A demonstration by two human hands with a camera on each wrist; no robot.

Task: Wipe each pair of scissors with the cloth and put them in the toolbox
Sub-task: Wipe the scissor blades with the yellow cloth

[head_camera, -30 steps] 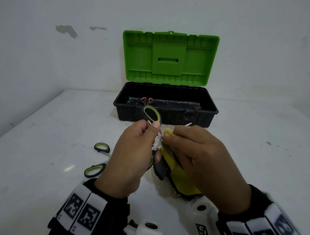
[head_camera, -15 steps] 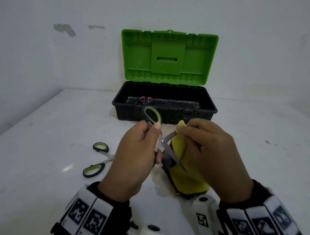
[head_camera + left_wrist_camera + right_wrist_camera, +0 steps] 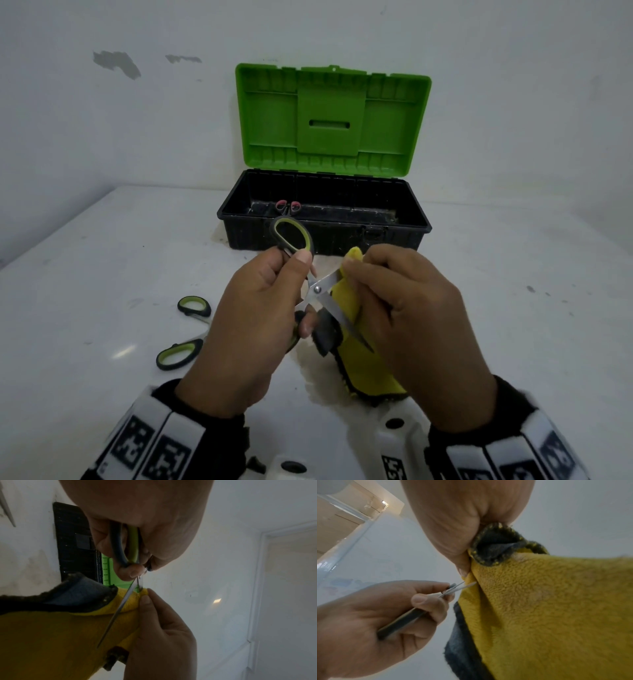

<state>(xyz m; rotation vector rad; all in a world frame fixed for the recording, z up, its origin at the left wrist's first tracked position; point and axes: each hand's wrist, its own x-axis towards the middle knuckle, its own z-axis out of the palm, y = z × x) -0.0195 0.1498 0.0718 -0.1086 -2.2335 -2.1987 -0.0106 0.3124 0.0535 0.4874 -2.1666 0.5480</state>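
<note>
My left hand [image 3: 260, 318] grips a pair of green-and-black scissors [image 3: 317, 289] by the handles, blades spread apart. One handle loop [image 3: 291, 234] sticks up above my thumb. My right hand [image 3: 404, 308] pinches a yellow cloth [image 3: 363, 359] with a dark edge around the upper blade. The lower blade [image 3: 116, 612] lies bare across the cloth [image 3: 51, 635]. In the right wrist view the blade tips [image 3: 467, 585] meet a fold of the cloth [image 3: 547, 608]. Behind stands the black toolbox [image 3: 325, 236] with its green lid [image 3: 329, 116] open.
A second pair of green-and-black scissors [image 3: 183, 334] lies on the white table [image 3: 85, 274] left of my hands. Red scissor handles [image 3: 287, 205] show inside the toolbox at its left end. A white wall stands behind the box.
The right hand has drawn the cloth along the blade towards its tip, uncovering the pivot and the lower blade. The scissors have opened wider. The left hand keeps its place.
</note>
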